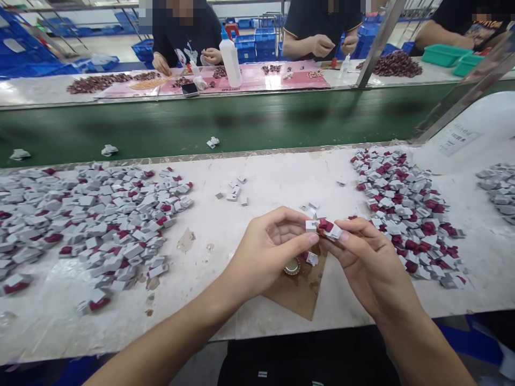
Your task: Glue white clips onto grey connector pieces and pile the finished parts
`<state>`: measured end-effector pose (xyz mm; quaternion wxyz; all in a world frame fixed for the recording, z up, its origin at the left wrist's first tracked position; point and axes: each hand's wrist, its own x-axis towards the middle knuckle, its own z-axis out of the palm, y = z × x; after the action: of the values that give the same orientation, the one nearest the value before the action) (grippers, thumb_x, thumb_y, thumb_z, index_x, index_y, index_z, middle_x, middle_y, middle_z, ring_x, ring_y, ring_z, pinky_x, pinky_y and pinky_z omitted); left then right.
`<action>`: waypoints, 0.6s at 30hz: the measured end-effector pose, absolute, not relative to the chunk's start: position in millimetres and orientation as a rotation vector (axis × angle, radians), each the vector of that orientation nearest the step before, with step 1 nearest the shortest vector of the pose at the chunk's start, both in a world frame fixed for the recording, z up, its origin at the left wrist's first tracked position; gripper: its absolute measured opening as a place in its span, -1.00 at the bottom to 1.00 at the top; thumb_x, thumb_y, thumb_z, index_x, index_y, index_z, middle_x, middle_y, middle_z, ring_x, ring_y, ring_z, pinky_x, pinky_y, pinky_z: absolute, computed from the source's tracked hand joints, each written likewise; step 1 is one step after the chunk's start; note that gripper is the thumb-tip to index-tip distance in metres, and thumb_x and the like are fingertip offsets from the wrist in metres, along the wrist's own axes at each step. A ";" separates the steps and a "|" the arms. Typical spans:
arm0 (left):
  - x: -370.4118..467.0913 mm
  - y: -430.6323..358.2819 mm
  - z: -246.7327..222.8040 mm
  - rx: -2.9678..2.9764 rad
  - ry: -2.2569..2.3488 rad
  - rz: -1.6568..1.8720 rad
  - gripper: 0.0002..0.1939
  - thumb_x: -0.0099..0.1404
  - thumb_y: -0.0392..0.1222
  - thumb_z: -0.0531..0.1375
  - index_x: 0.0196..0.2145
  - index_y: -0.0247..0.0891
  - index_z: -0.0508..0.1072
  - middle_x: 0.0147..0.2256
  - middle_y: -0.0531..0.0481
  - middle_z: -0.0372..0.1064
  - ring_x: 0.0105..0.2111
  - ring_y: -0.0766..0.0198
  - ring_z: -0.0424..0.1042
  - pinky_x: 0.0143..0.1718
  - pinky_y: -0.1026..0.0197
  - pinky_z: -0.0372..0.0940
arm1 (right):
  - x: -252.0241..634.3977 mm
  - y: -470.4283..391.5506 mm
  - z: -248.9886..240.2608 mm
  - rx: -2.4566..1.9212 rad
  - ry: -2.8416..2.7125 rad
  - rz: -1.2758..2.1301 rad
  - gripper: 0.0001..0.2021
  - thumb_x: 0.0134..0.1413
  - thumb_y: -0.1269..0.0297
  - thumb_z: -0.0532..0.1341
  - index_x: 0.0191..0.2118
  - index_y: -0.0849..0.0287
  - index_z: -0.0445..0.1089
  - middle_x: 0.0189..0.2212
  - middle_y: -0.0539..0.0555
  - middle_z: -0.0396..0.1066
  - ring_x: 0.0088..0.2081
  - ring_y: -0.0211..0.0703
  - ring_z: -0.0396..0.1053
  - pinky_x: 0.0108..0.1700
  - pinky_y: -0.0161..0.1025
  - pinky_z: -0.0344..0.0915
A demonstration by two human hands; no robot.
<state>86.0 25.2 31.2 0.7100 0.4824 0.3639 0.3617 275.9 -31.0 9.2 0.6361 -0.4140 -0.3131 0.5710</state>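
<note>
My left hand (267,249) pinches a small light grey piece (311,226) between thumb and fingers. Close against it, my right hand (368,262) grips a grey and dark red piece (330,229). The two pieces meet or nearly meet; which one cannot be told. Below the hands lies a brown board (300,295), with a round metal cap (292,266) and a small grey part (311,259) on it. A few loose grey parts (234,193) are scattered on the white table beyond my left hand.
Heaps of grey and red pieces lie at the left (116,214) and right (410,214). A large white jug (470,134) stands at the back right. Behind a green belt (241,123), several people work at another table with a white bottle (230,61).
</note>
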 end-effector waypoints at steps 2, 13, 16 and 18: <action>86.3 26.1 31.6 1.073 0.810 0.803 -0.70 0.35 -0.10 0.57 -0.09 -0.26 0.66 -0.21 -0.09 0.71 -0.18 0.14 0.71 -0.14 0.17 0.60 | 277.3 -31.0 7.8 -0.991 -0.763 1.273 -0.93 0.27 0.16 0.60 -0.17 -0.09 0.78 -0.16 -0.02 0.78 -0.09 -0.20 0.74 0.06 -0.31 0.67; 89.8 51.4 36.1 1.259 0.828 0.712 -0.79 0.30 -0.16 0.55 -0.25 -0.23 0.62 -0.24 -0.07 0.72 -0.26 0.14 0.71 -0.19 0.12 0.59 | 295.9 -11.1 27.9 -1.192 -1.156 1.137 -0.95 0.29 0.27 0.53 -0.16 -0.05 0.76 -0.24 0.02 0.72 -0.16 -0.11 0.73 -0.11 -0.27 0.68; 100.9 84.1 33.5 1.422 0.827 0.676 -0.81 0.31 -0.18 0.52 -0.22 -0.22 0.61 -0.27 -0.05 0.68 -0.25 0.14 0.68 -0.17 0.10 0.56 | 306.2 10.1 27.8 -1.314 -1.272 1.009 -0.89 0.32 0.20 0.49 -0.07 -0.03 0.74 -0.07 0.09 0.71 0.04 0.03 0.71 0.13 -0.05 0.67; 110.2 115.5 30.9 1.561 0.897 0.672 -0.83 0.31 -0.18 0.50 -0.21 -0.23 0.63 -0.25 -0.08 0.69 -0.22 0.12 0.66 -0.12 0.07 0.54 | 318.4 29.2 30.0 -1.446 -1.379 0.813 -0.78 0.35 0.20 0.43 0.05 -0.01 0.71 0.12 0.16 0.65 0.17 0.13 0.64 0.23 0.08 0.61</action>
<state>110.2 115.5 30.9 0.5730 0.6658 0.3824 0.2866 318.4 29.2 30.0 0.4727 -0.5907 -0.5633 0.3322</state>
